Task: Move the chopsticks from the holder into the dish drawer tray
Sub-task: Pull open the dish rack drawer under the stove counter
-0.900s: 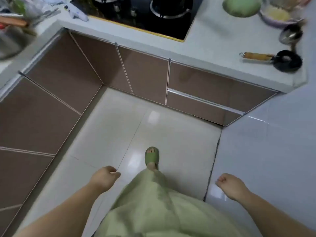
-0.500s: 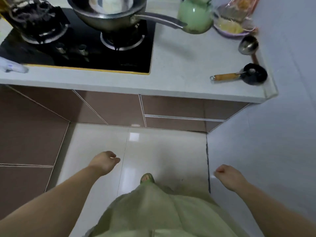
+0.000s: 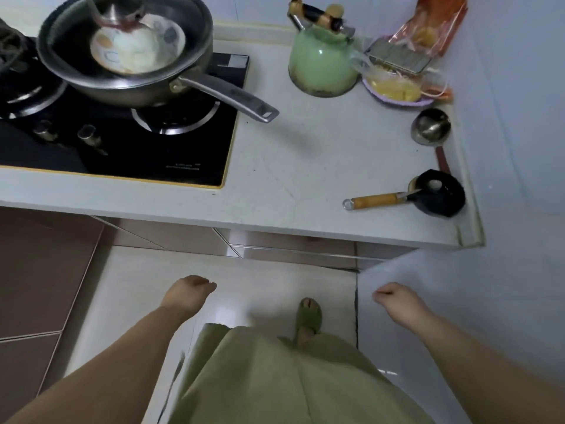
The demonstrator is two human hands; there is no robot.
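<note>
While left hand [image 3: 186, 296] curls, right hand [image 3: 397, 301] fists, both bare.

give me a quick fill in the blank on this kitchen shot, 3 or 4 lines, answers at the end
1. The pan sits on the stove with a ____ inside it.
2. The kettle on the counter is ____ in colour.
3. The left hand and right hand hold ____.
4. The foot in view wears a green ____.

Answers: bowl; green; nothing; slipper
</note>
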